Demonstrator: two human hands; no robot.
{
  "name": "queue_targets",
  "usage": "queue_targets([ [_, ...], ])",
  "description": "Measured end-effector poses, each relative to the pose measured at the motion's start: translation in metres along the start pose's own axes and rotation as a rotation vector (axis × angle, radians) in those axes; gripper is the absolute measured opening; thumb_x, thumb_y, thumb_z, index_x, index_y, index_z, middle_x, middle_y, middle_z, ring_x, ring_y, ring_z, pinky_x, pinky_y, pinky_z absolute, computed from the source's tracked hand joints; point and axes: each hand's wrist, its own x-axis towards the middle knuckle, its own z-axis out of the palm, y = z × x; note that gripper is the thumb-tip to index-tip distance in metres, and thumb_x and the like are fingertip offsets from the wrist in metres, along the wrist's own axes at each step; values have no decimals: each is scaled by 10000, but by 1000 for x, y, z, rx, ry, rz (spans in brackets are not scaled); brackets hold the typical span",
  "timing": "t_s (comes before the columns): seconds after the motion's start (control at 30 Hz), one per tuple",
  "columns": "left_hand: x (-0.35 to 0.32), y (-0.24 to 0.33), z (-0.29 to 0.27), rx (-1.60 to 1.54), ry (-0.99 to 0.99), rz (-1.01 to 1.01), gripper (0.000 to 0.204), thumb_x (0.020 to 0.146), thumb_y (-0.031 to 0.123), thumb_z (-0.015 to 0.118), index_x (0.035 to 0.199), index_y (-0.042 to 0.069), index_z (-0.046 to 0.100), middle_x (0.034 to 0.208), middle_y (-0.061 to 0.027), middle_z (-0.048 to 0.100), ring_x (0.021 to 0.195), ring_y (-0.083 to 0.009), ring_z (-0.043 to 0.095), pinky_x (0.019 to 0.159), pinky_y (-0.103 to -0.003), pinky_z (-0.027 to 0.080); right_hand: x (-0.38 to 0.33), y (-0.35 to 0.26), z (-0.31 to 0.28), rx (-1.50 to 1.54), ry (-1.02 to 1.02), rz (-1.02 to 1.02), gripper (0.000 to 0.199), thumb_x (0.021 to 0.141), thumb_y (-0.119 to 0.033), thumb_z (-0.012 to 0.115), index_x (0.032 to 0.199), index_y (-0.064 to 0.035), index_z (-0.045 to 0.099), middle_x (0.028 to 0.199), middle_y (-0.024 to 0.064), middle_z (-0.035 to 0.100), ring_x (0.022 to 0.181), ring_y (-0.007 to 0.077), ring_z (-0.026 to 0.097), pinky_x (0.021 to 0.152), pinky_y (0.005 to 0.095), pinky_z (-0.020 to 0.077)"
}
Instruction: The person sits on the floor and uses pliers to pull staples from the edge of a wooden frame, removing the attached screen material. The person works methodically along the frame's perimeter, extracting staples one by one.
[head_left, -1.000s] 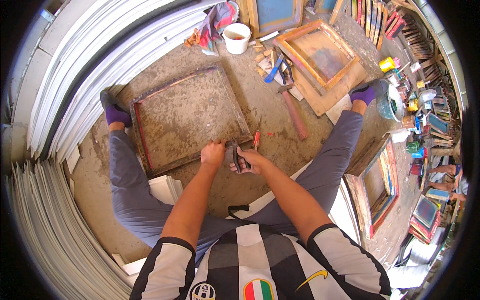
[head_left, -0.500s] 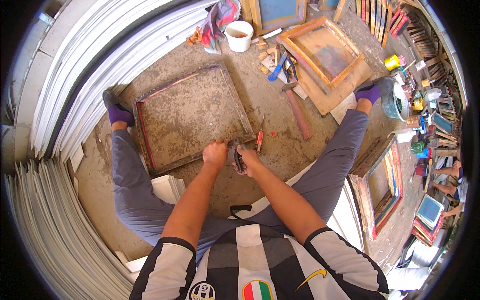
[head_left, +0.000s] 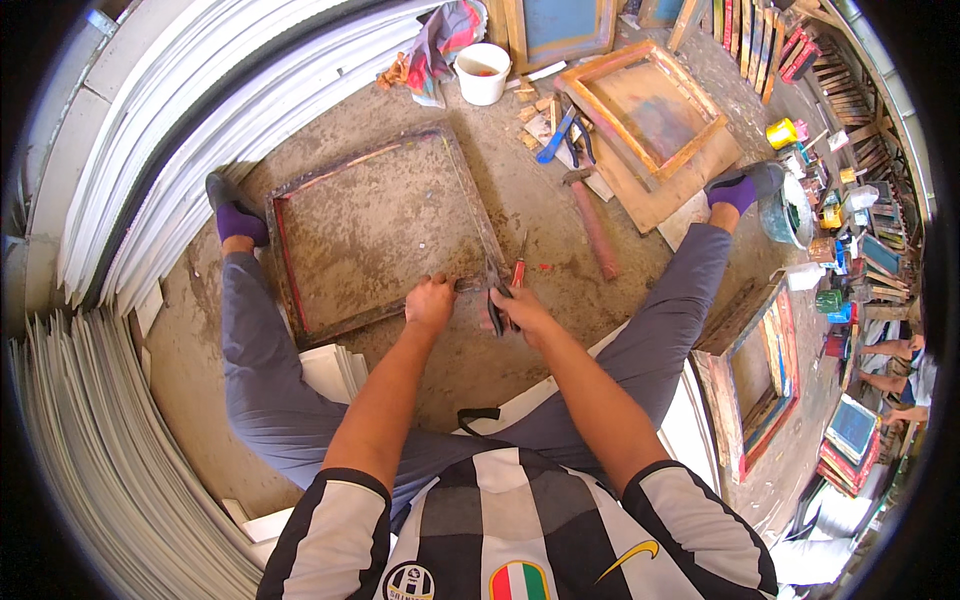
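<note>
On the floor between my legs lies a worn wooden frame (head_left: 468,192), dark with old paint and red along its left inner side. My left hand (head_left: 430,303) is closed on the frame's near bar, close to its near right corner. Dark-handled pliers (head_left: 495,298) are gripped in my right hand (head_left: 524,312), just right of that corner, with their jaws pointing away from me. Whether the jaws pinch anything is too small to tell. A screwdriver (head_left: 519,272) with a red handle lies right beside the pliers, partly hidden by my right hand.
A hammer (head_left: 597,235) lies to the right, with blue-handled pliers (head_left: 578,140) beyond it. Another wooden frame (head_left: 640,150) rests on a brown board. A white bucket (head_left: 482,80) stands at the back. White sheets (head_left: 90,440) are stacked left; more frames (head_left: 735,400) lean at right.
My right hand has moved a little to the right with the pliers, away from my left hand. The pliers' jaws now point up past the corner. My left hand stays on the frame.
</note>
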Motion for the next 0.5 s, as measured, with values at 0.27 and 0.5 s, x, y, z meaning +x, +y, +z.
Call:
queue_targets([
  [0.27,-1,3,-8,12,-37,-7,390,898,307,681,1255,161,622,1159,-41,637,1115,-265,609,863,-379,573,21,52,-6,-77,-27,45,289,970,-289,643,1090,-26,629,904,105,681,781,231,688,685,362,578],
  [0.5,-12,11,-8,-258,221,-76,369,880,281,704,1199,98,671,1127,-94,662,1107,-304,607,873,-408,542,11,55,-3,-78,-49,125,343,982,-313,622,1162,-21,602,1065,131,673,901,279,697,736,387,573],
])
